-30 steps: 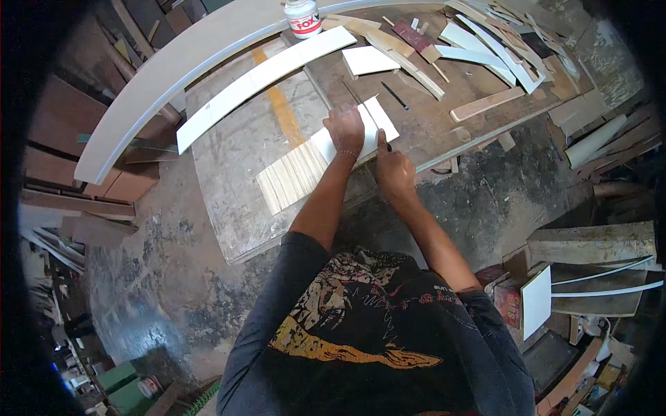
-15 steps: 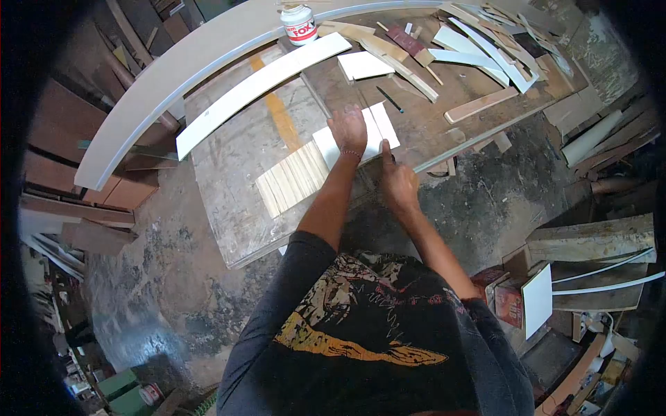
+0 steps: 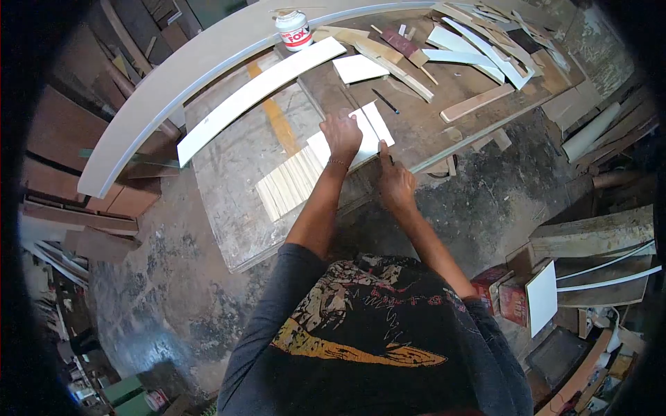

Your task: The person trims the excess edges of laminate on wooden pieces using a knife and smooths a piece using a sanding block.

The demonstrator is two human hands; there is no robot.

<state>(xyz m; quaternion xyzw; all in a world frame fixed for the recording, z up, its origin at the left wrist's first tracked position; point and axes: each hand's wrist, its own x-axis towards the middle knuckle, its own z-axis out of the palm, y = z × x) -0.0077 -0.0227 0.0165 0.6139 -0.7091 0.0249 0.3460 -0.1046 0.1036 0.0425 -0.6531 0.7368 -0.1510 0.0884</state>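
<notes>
My left hand (image 3: 341, 134) presses down on a white board (image 3: 374, 116) lying near the front edge of the workbench. In my right hand (image 3: 397, 184) is a hand saw, its handle mostly covered by my fingers and my index finger stretched along it. The thin saw blade (image 3: 374, 130) shows edge-on as a dark line running across the board, to the right of my left hand. Left of the board, and touching it, is a row of narrow pale wood strips (image 3: 290, 182). A dark pencil (image 3: 386, 101) lies beyond the board.
On the workbench (image 3: 239, 229) lie a curved white strip (image 3: 257, 93), a short white offcut (image 3: 359, 68) and a pale wood bar (image 3: 477, 103). A white glue tub (image 3: 294, 32) stands at the back, near a large curved panel (image 3: 149, 90). Scrap pieces (image 3: 479, 52) pile up at back right.
The view has shifted slightly. My right hand and the saw have moved a little along the cut line; my left hand stays on the white board.
</notes>
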